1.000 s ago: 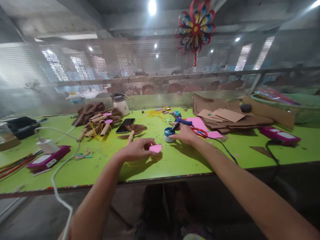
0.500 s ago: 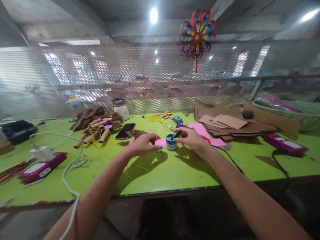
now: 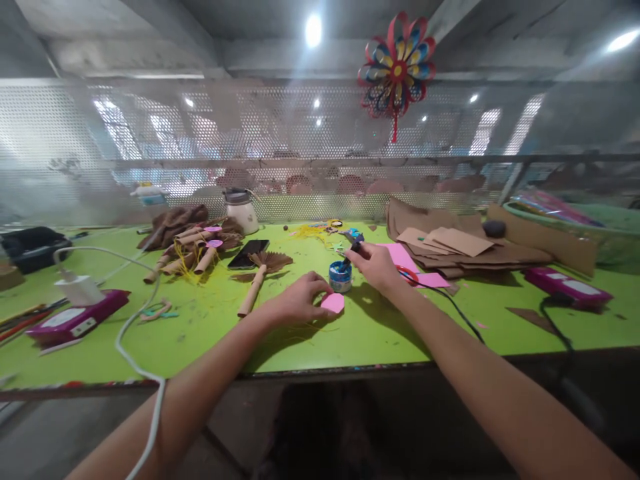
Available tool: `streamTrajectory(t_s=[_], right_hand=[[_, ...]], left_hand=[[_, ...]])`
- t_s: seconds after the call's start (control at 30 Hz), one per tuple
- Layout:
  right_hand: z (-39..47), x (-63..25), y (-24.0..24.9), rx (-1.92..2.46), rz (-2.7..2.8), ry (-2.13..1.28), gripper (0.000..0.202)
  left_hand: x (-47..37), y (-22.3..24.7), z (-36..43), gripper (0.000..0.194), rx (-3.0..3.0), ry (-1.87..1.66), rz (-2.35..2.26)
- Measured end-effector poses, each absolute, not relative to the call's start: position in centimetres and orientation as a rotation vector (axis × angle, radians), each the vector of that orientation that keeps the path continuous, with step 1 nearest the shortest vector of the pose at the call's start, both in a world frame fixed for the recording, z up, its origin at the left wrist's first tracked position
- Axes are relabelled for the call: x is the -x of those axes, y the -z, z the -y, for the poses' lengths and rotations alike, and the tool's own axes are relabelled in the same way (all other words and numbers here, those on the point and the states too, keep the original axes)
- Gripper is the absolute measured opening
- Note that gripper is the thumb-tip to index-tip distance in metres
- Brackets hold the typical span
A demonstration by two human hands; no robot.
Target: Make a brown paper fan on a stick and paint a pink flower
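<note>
A small round piece of pink paper [image 3: 333, 304] is pinched at its left edge in my left hand [image 3: 303, 298], low over the green table. My right hand [image 3: 376, 267] is closed around a dark tool [image 3: 354, 249], whose exact kind is partly hidden by my fingers. The tool's lower end points into a small jar with a blue rim [image 3: 341, 283], just beyond the pink piece. Left of my left hand lies a rolled brown paper tube with a pleated paper fan at its end [image 3: 254, 290].
Farther left are a phone [image 3: 249, 254], several paper rolls [image 3: 183, 253] and a purple power strip [image 3: 80, 317] with a white cable. Brown paper sheets [image 3: 465, 250], pink paper [image 3: 397, 257] and a black cord [image 3: 457, 312] lie to the right. Scissors [image 3: 355, 235] lie behind the jar.
My left hand has drawn the pink paper piece toward me, from beside the jar to in front of it. My right hand has risen slightly, with the dark tool still at the jar.
</note>
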State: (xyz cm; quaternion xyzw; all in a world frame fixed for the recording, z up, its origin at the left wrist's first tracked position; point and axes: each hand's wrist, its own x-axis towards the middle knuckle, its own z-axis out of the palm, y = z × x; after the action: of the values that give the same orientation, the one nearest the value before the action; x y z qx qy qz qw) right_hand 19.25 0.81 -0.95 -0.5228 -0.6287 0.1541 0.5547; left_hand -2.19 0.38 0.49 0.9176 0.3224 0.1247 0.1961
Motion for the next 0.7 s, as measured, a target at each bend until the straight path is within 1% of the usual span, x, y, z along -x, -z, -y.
streamTrajectory(t_s=[0.1, 0.2, 0.3, 0.53, 0.7], right_hand=[[-1.1, -19.4, 0.9, 1.249, 1.532, -0.355, 0.035], [-0.6, -19.8, 0.4, 1.227, 1.447, -0.312, 0.035], [0.2, -20.2, -0.3, 1.215, 1.401, -0.269, 0.039], [1.5, -19.9, -1.7, 0.935, 1.089, -0.443, 0.037], [2.8, -19.1, -2.2, 0.896, 1.125, -0.506, 0.036]], left_hand=[[2.1, -0.2, -0.1, 0.045, -2.605, -0.350, -0.912], [2.1, 0.2, 0.2, 0.043, -2.632, -0.354, -0.942], [2.1, 0.4, 0.8, 0.040, -2.634, -0.403, -0.996], [2.0, 0.5, 1.4, 0.040, -2.623, -0.492, -1.031], [2.2, 0.7, 1.1, 0.039, -2.663, -0.495, -0.997]])
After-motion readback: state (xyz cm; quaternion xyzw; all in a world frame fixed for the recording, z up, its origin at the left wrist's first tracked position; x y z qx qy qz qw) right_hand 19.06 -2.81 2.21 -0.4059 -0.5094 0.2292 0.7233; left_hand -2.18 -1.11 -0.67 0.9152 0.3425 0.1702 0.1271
